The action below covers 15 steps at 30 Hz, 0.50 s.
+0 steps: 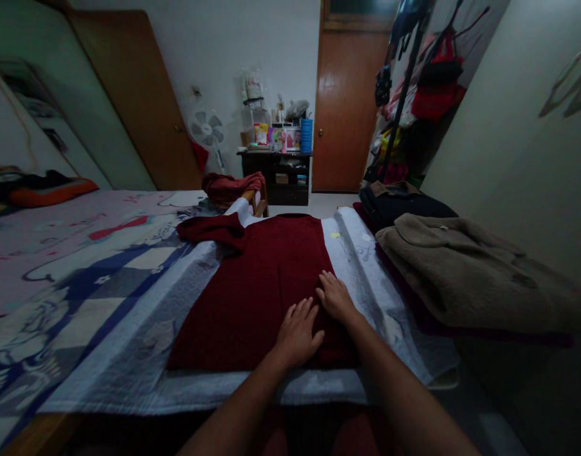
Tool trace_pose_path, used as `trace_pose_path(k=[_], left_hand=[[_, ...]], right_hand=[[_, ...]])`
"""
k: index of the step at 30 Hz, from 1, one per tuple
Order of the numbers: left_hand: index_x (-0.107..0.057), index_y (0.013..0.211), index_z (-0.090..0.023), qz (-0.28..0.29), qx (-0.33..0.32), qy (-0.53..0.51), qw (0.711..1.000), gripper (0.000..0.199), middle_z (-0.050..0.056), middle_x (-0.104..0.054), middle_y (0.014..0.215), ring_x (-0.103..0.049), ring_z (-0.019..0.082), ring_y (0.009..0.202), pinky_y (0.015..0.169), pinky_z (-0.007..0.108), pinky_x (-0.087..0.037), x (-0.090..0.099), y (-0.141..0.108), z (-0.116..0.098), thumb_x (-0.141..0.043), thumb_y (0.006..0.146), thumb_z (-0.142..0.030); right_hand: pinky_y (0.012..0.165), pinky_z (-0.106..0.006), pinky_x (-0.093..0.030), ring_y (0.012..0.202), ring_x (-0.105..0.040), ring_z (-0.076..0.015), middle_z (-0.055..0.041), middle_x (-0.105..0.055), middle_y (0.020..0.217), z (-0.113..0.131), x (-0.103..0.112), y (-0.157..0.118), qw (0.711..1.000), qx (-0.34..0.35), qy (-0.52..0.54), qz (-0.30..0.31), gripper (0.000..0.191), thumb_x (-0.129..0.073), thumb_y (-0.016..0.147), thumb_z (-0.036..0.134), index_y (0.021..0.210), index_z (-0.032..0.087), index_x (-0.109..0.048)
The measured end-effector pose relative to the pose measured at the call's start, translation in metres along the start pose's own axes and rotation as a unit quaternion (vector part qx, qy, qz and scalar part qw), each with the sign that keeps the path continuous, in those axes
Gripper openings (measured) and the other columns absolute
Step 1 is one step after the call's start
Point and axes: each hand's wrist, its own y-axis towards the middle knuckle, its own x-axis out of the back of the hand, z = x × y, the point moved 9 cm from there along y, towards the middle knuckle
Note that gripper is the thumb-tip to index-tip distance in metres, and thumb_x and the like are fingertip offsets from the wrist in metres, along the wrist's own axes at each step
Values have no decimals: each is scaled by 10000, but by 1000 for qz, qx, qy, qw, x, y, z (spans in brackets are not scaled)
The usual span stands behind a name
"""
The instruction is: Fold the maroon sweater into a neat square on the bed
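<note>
A dark red garment (243, 304) lies spread flat before me, its right side folded inward along a straight edge. One sleeve (214, 231) sticks out to the left at the far end. My left hand (297, 332) rests flat on the garment right of its middle, fingers stretched out. Just beyond and to the right, my right hand (335, 294) presses on the garment's right edge, fingers extended. Neither hand grips anything. Beneath the garment is a pale patterned cloth (195, 386) covering the surface.
A fuzzy brown coat (461, 272) and dark folded clothes (404, 199) are piled at the right. On the left lies a bed with a patterned sheet (124, 272). A reddish cloth (233, 187) hangs over a wooden chair (261, 206). Behind stand a fan (207, 130) and a dark cabinet (276, 177).
</note>
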Motion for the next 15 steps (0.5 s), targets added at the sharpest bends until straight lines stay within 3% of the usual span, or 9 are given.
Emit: trace_pose_path(k=[3, 8, 12, 15], left_hand=[[-352, 1444, -187, 0, 4, -4, 1000, 629, 89, -274, 1555, -208, 242, 1439, 1181, 460, -158, -1, -1, 1, -416, 897, -491], [-403, 1409, -209, 36, 2, -40, 999, 588, 87, -310, 1540, -251, 258, 1424, 1152, 474, -231, 2, 5, 8, -467, 882, -461], [-522, 1288, -229, 15, -4, -77, 997, 394, 62, -529, 1391, -470, 196, 1286, 1081, 374, -366, 21, 32, 20, -398, 926, -326], [-483, 1328, -176, -25, 3, -48, 999, 420, 89, -498, 1419, -413, 193, 1335, 1114, 369, -324, 30, 64, 33, -369, 933, -261]], right_hand=[[1122, -463, -238, 1422, -237, -258, -140, -305, 1525, -14, -12, 5, 999, -26, -3, 26, 548, -396, 950, 355, 1439, 112, -359], [1120, -445, -244, 1423, -235, -246, -120, -300, 1530, -24, -17, 7, 1000, -19, -9, -5, 559, -407, 939, 372, 1445, 140, -356], [1124, -444, -239, 1421, -239, -247, -110, -294, 1534, -23, -20, 5, 1000, -10, -14, -21, 566, -393, 939, 375, 1448, 131, -350], [1127, -453, -233, 1422, -238, -247, -105, -293, 1535, -23, -21, 4, 1000, -11, -17, -22, 567, -393, 938, 376, 1452, 141, -344]])
